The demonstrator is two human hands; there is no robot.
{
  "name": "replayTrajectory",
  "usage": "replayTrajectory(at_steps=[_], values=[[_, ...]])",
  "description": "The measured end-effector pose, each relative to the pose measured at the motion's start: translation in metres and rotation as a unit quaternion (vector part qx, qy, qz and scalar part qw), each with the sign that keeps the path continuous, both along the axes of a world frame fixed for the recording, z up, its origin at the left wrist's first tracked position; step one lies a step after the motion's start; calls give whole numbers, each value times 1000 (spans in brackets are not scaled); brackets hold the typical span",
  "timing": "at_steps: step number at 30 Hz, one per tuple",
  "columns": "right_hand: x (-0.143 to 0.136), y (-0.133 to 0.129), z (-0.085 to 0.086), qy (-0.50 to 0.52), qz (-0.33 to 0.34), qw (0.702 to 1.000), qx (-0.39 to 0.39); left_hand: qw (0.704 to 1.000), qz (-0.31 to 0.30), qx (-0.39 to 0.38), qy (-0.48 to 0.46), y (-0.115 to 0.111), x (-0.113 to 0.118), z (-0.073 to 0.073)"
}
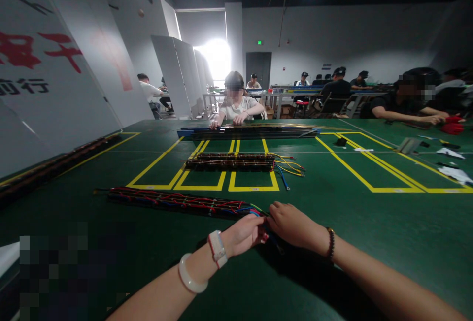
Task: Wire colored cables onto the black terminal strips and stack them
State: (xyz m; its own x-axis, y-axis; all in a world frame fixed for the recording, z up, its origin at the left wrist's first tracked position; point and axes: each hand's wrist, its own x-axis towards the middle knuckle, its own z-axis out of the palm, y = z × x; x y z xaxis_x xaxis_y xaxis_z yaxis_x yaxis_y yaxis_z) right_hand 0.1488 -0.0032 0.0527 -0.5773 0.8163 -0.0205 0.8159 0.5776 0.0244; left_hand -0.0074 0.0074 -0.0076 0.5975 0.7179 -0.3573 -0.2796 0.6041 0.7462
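A long black strip (173, 202) with red and blue wires along it lies on the green table in front of me. Coloured wires (254, 209) come out of its right end and run to my hands. My left hand (246, 235) has its fingers curled around these wires, with a bit of red showing below the fingertips. Against it, my right hand (291, 222) is closed with its fingertips on the same wires. What exactly lies between the fingertips is hidden. A loose wire end hangs below the hands, dark and hard to make out.
Beyond the strip, a wired black bundle (231, 162) with yellow and blue leads lies across yellow tape outlines on the green table (318, 203). Dark strips (251, 132) lie before a person opposite. Another person sits at the right. A further long strip (62, 161) runs along the left edge.
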Motion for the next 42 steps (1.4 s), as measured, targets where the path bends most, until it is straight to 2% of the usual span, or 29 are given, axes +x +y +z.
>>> replayTrajectory(at_steps=[17, 26, 42], values=[[0, 1, -2, -1, 0, 1000, 6, 1000, -1, -7, 9, 1, 0, -3], [0, 1, -6, -7, 12, 1000, 19, 1000, -2, -13, -11, 0, 0, 1], [-2, 0, -5, 4, 3, 1000, 14, 1000, 8, -4, 14, -1, 0, -1]])
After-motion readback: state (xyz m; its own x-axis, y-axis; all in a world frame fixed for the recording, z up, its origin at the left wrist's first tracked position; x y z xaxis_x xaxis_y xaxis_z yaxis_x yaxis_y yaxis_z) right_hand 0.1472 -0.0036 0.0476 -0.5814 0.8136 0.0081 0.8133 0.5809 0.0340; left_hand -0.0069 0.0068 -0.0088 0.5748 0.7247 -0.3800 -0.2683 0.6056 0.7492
